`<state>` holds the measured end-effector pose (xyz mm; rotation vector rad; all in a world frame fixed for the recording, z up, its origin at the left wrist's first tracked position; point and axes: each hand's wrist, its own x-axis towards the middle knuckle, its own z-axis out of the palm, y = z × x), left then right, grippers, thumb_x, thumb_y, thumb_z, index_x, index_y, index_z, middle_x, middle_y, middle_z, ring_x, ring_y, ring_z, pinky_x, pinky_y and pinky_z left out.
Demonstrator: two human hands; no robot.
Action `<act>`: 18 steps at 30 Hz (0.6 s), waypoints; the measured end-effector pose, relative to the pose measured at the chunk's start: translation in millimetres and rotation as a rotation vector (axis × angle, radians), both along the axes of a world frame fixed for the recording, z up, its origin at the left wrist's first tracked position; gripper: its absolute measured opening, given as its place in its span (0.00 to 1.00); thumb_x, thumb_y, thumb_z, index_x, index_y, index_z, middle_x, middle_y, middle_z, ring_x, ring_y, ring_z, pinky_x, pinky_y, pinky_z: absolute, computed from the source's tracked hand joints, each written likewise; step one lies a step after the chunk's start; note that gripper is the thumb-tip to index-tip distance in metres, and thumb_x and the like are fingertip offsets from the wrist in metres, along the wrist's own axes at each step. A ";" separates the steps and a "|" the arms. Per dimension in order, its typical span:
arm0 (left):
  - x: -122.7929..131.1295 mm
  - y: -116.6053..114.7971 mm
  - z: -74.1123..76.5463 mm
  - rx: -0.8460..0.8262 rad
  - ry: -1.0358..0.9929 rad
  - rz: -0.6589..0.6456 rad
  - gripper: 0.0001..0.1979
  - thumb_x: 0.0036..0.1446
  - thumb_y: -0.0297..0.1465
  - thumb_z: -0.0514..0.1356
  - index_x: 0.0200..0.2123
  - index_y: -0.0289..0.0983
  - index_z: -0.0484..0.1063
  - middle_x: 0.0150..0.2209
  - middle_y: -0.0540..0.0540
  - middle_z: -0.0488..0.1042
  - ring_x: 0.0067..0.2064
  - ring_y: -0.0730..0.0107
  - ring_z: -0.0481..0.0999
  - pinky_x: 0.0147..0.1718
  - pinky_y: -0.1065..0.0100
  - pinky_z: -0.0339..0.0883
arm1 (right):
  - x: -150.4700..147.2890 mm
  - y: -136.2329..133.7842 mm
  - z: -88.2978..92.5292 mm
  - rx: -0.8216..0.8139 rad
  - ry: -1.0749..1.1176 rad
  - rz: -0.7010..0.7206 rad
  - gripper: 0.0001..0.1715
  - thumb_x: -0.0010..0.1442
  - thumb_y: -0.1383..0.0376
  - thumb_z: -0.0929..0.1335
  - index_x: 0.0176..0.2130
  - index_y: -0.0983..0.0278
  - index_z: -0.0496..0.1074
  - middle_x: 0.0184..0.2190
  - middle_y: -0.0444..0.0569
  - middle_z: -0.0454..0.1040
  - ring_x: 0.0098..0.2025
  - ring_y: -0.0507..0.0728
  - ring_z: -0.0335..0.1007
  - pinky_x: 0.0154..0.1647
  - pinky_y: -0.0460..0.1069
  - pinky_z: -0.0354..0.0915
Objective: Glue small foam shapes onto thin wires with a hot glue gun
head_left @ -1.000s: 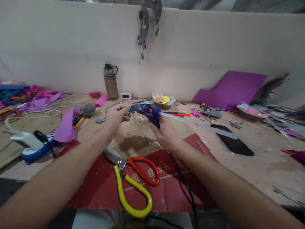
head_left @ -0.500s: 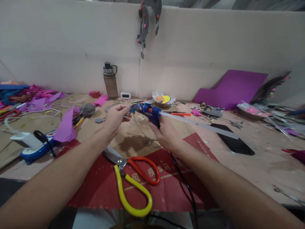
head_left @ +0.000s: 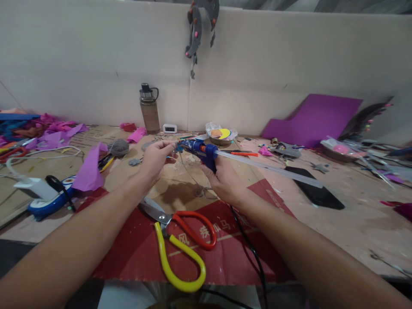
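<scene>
My right hand (head_left: 223, 176) is wrapped round the handle of a blue hot glue gun (head_left: 209, 155), which points left. A long clear glue stick (head_left: 270, 167) runs out of its back. My left hand (head_left: 159, 159) is closed in a pinch by the gun's nozzle, holding a small blue piece (head_left: 178, 147) whose exact kind is too small to make out. A thin grey string (head_left: 189, 171) hangs from there to a loose coil on the cardboard. Below my hands lie scissors (head_left: 165, 219) with one red and one yellow handle.
A red-printed cardboard sheet (head_left: 128, 253) covers the front of the table. A black phone (head_left: 318, 191) lies at right, a water bottle (head_left: 149, 111) stands at the back, and grey yarn (head_left: 119, 147) and a blue power strip (head_left: 45, 208) are at left. A black cord (head_left: 249, 244) trails off the front edge.
</scene>
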<state>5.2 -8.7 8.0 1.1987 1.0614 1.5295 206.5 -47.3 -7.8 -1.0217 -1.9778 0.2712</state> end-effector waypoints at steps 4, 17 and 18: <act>0.6 -0.9 0.9 -0.003 0.000 0.005 0.11 0.44 0.34 0.68 0.28 0.34 0.73 0.24 0.51 0.72 0.23 0.78 0.71 0.21 0.76 0.62 | -0.2 0.3 -0.3 0.023 0.005 0.007 0.22 0.65 0.60 0.61 0.56 0.64 0.64 0.52 0.61 0.73 0.53 0.66 0.70 0.55 0.63 0.65; -0.7 -0.8 3.3 -0.020 -0.051 -0.005 0.13 0.42 0.35 0.69 0.28 0.34 0.72 0.25 0.51 0.72 0.23 0.78 0.70 0.21 0.76 0.62 | 1.4 -0.4 2.5 0.017 0.024 -0.001 0.18 0.64 0.61 0.62 0.52 0.63 0.66 0.50 0.60 0.74 0.52 0.65 0.70 0.54 0.62 0.66; -0.6 -1.1 4.2 -0.023 -0.061 -0.003 0.13 0.41 0.35 0.69 0.28 0.34 0.72 0.25 0.51 0.71 0.24 0.78 0.70 0.21 0.76 0.62 | 1.8 0.7 2.3 0.017 0.052 -0.011 0.18 0.63 0.61 0.62 0.52 0.62 0.66 0.50 0.59 0.74 0.51 0.65 0.70 0.54 0.61 0.66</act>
